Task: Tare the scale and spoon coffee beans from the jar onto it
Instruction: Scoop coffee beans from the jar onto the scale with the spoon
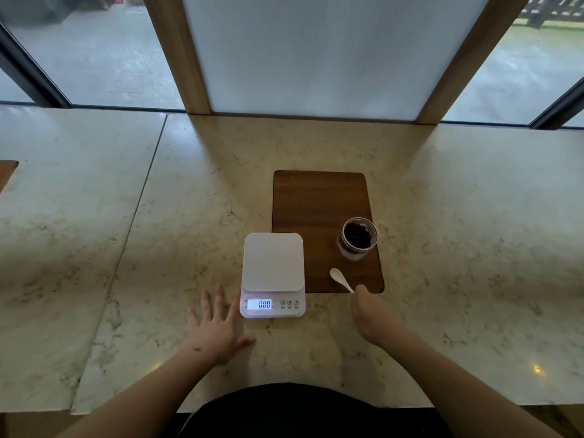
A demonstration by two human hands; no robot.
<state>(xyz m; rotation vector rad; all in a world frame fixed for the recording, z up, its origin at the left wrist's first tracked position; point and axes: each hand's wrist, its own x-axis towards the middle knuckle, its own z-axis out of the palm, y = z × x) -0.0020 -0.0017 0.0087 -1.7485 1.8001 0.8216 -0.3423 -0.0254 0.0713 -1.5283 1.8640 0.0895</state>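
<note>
A white digital scale [273, 262] sits on the marble counter, its lit display reading 0.00 and its platform bare. An open glass jar [358, 238] of dark coffee beans stands to its right on a brown wooden inlay. A white spoon [339, 278] lies in front of the jar, bowl pointing away from me. My right hand [373, 314] is closed around the end of the spoon's handle. My left hand [218, 327] lies flat on the counter, fingers spread, touching the scale's left front corner.
The brown wooden inlay [319, 200] is set flush in the marble counter [158, 248]. A frosted panel between wooden posts [180, 58] rises at the back, with windows either side. A seam splits the counter at the left.
</note>
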